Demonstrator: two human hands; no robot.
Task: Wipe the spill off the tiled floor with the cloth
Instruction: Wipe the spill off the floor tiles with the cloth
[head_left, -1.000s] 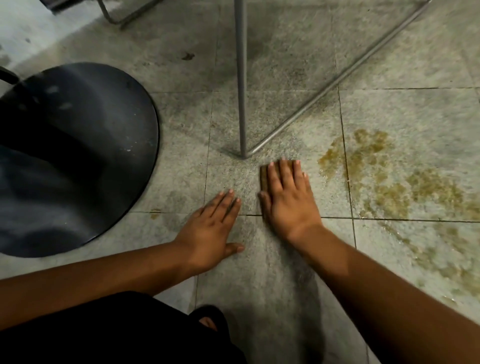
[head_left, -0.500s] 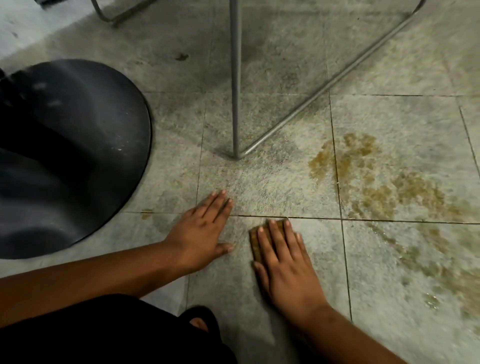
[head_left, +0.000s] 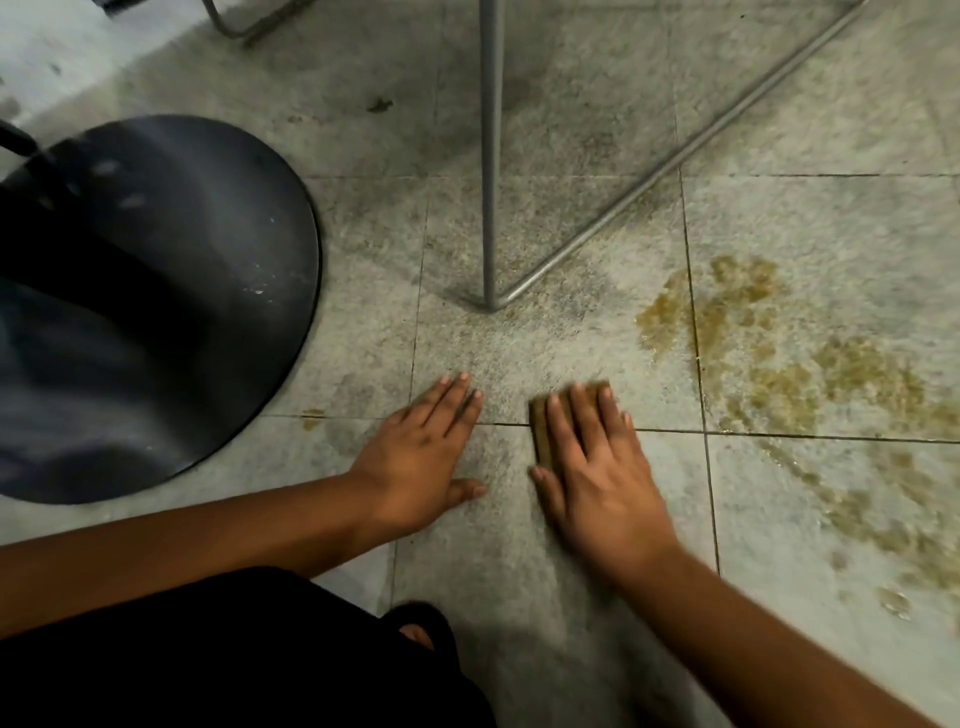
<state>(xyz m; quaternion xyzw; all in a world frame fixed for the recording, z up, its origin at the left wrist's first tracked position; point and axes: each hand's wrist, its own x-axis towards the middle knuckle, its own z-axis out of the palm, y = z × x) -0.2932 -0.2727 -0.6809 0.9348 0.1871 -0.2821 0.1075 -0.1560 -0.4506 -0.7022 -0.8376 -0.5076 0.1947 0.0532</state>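
On the tiled floor (head_left: 519, 561), right hand (head_left: 597, 467) pressed flat, fingers straight, over a brown cloth (head_left: 543, 431) straddling a grout line. Left hand (head_left: 421, 462) lies flat just beside it, holding nothing. Yellowish spill (head_left: 779, 374) spreads to the right, apart from the cloth.

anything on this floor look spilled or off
Yes. A yellow-brown spill spreads in patches over the tiles to the right of the right hand, which presses the cloth flat on a tile the spill has not reached. A small spot of similar colour sits by the black round base.
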